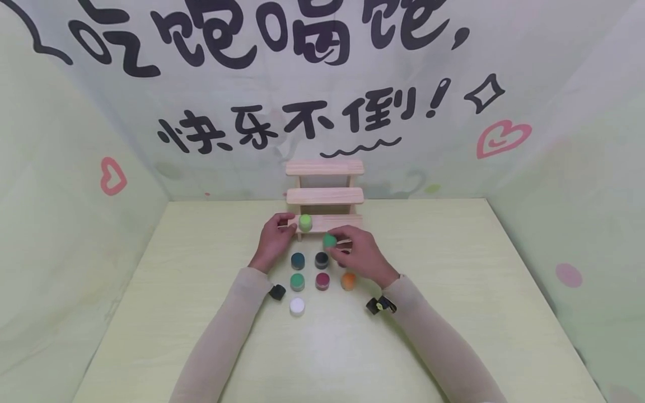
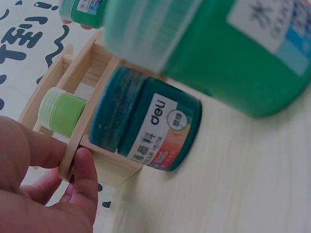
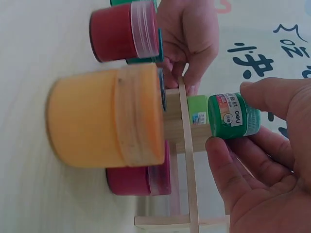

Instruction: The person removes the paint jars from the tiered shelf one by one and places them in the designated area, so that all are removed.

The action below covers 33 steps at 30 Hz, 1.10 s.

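My left hand (image 1: 274, 242) pinches the left end of the lowest step of a small wooden three-tier rack (image 1: 325, 196); in the left wrist view its thumb and fingers (image 2: 85, 179) close over the board's end. A light green paint jar (image 1: 305, 223) stands on that step, right beside this hand. With thumb and fingertips my right hand (image 1: 364, 254) holds a green paint jar (image 3: 233, 115) just in front of the lowest step, to the right of the light green one. The held jar's label faces the right wrist camera.
On the table in front of the rack stand several paint jars: teal (image 1: 298, 261), dark (image 1: 321, 260), green (image 1: 297, 281), crimson (image 1: 322, 281), orange (image 1: 348, 281) and white (image 1: 297, 306). Another is mostly hidden under my right hand. A printed cloth (image 1: 227, 168) hangs behind.
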Each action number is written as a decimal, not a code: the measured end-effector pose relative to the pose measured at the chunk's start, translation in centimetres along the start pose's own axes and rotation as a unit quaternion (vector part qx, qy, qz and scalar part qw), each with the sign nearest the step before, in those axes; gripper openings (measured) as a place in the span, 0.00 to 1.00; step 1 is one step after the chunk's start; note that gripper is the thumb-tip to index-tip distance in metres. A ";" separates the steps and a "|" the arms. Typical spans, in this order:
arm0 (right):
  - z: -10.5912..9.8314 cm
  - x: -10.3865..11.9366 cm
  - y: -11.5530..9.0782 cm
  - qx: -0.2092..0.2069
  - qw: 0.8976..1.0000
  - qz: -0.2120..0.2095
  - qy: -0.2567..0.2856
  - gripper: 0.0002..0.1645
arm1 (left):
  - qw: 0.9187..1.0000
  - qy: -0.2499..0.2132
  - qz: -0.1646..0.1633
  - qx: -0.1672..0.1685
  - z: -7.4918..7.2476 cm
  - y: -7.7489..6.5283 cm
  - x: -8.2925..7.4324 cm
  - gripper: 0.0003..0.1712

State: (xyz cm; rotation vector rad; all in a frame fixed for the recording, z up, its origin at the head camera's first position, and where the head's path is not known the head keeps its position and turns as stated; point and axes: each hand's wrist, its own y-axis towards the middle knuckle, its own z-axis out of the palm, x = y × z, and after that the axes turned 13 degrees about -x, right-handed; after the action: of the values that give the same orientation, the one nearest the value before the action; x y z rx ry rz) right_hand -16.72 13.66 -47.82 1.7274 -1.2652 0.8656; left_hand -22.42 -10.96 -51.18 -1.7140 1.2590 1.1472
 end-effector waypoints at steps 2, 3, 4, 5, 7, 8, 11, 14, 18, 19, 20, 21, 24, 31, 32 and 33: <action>0.1 0.0 -0.3 0.002 1.000 -0.015 -0.010 0.23 | 1.000 0.000 0.000 0.000 0.0 0.0 0.1 0.19; 0.1 0.0 -0.5 0.003 1.000 -0.022 -0.014 0.23 | 1.000 0.000 -0.001 0.001 0.0 0.0 0.1 0.19; 0.2 0.1 -0.6 0.004 0.999 -0.028 -0.017 0.23 | 1.000 0.000 -0.002 0.001 0.0 0.1 0.1 0.19; 0.2 0.1 -0.8 0.006 0.999 -0.032 -0.020 0.24 | 1.000 0.000 -0.003 0.001 0.1 0.1 0.1 0.19; 0.3 0.2 -1.2 0.007 0.999 -0.038 -0.024 0.24 | 1.000 0.000 -0.005 0.002 0.1 0.1 0.1 0.19; 0.3 0.2 -1.4 0.008 0.999 -0.043 -0.024 0.24 | 1.000 0.000 -0.005 0.002 0.1 0.1 0.2 0.19; 0.4 0.3 -1.9 0.006 0.998 -0.061 -0.032 0.23 | 1.000 0.000 -0.003 0.004 0.1 0.1 0.2 0.19; 0.5 0.4 -2.5 0.005 0.997 -0.073 -0.038 0.22 | 1.000 0.000 0.004 0.006 0.0 0.1 0.2 0.20; 0.7 0.4 -3.3 0.006 0.996 -0.075 -0.048 0.20 | 1.000 -0.005 0.004 0.010 0.0 0.1 0.2 0.20; 0.6 0.4 -3.5 0.007 0.996 -0.076 -0.049 0.19 | 1.000 -0.005 0.003 0.011 -0.1 0.1 0.2 0.20; 0.6 0.5 -3.7 0.008 0.996 -0.077 -0.048 0.19 | 1.000 -0.005 0.001 0.011 -0.1 0.1 0.2 0.20; 0.6 0.5 -3.9 0.011 0.996 -0.080 -0.047 0.20 | 1.000 -0.006 -0.001 0.012 -0.1 0.1 0.2 0.20; 0.5 0.6 -4.5 0.017 0.995 -0.093 -0.045 0.22 | 1.000 -0.003 -0.004 0.014 -0.1 0.2 0.2 0.20; 0.6 0.4 -5.8 0.030 0.989 -0.131 -0.056 0.23 | 1.000 -0.001 -0.007 0.013 0.1 0.3 0.2 0.20; 0.6 0.4 -5.9 0.035 0.989 -0.131 -0.057 0.23 | 1.000 -0.001 -0.006 0.012 0.1 0.3 0.2 0.20; 0.7 0.4 -6.1 0.040 0.989 -0.132 -0.057 0.22 | 1.000 -0.001 -0.005 0.011 0.1 0.3 0.3 0.20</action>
State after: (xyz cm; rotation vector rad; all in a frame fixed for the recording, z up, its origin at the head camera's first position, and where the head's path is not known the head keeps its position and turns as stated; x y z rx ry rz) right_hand -10.71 13.93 -49.06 1.9784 -1.0541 0.6794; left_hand -22.73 -11.06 -51.49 -1.7019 1.2555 1.1250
